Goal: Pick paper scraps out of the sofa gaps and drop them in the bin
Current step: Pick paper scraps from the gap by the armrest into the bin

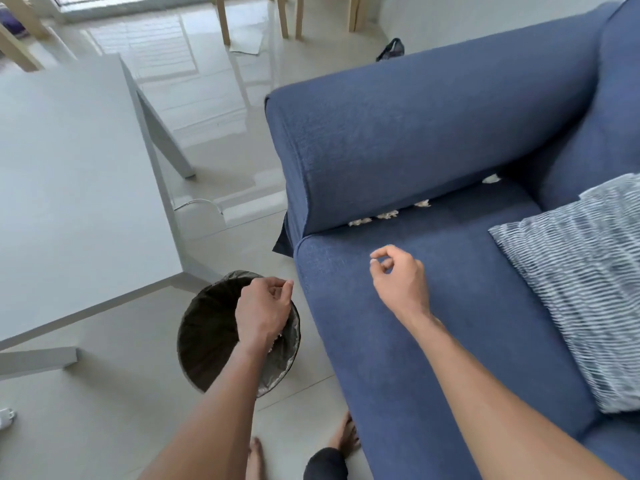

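Several white paper scraps [388,214] sit wedged in the gap between the blue sofa's armrest [415,133] and its seat cushion [450,306]; one more scrap [491,179] lies deeper in the corner. A round bin [207,327] with a dark liner stands on the floor beside the sofa's front corner. My left hand [265,310] hovers over the bin's right side with its fingers curled in, and nothing shows in them. A white scrap [276,341] shows just below that hand, inside the bin. My right hand [398,275] hangs above the seat, short of the scraps, thumb and forefinger pinched together.
A white table [69,168] with angled legs stands left of the bin. A striped grey cushion [588,289] lies on the right of the seat. My bare feet [343,438] are on the tiled floor by the sofa's front. Wooden chair legs [225,19] stand far back.
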Available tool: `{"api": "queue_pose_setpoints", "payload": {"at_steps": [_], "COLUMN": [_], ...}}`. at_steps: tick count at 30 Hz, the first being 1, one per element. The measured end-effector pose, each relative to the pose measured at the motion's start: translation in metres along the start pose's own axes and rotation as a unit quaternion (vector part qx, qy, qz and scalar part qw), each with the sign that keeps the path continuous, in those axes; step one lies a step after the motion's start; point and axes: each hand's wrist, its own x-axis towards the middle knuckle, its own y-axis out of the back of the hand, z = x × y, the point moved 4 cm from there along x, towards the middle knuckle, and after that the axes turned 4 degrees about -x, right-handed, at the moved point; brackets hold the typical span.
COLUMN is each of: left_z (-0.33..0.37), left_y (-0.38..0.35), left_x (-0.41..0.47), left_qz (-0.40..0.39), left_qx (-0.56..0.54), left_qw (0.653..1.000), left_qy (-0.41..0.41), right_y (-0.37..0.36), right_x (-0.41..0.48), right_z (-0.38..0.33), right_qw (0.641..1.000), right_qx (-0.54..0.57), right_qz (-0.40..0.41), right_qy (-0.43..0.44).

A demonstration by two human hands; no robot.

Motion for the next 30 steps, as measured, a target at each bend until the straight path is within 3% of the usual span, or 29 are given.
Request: {"api": "queue_pose_setpoints", "payload": {"at_steps": [10,14,18,24,30], "left_z": [0.110,0.126,0.131,0.138,0.147], "left_y": [-0.096,-0.126,-0.140,-0.149,-0.159], "left_x": [0.027,0.044,0.055,0.061,0.068], "left_qz": [-0.001,0.001,0.053,0.117,0.143], "left_qx": [-0.001,-0.019,-0.045,-0.017,-0.032], "left_qw": [0.999,1.000,0.994,0.981,0.963], "left_qy": [-0.044,0.007,0.085,0.154,0.225], "right_y": [0.058,0.050,0.038,0.031,0.025], "right_x": [0.094,0.135,0.167,0.198,0.218], "right_z": [0.067,0.082,0.091,0.101,0.108], "right_qw": [0.998,0.995,0.986,0.987,0.975], "right_qx": [-0.040,-0.092,-0.136,-0.104,0.005], "right_qz": [0.032,-0.011,-0.067,-0.056,-0.031], "right_qy": [-0.025,-0.031,-0.063,-0.113,-0.219]}}
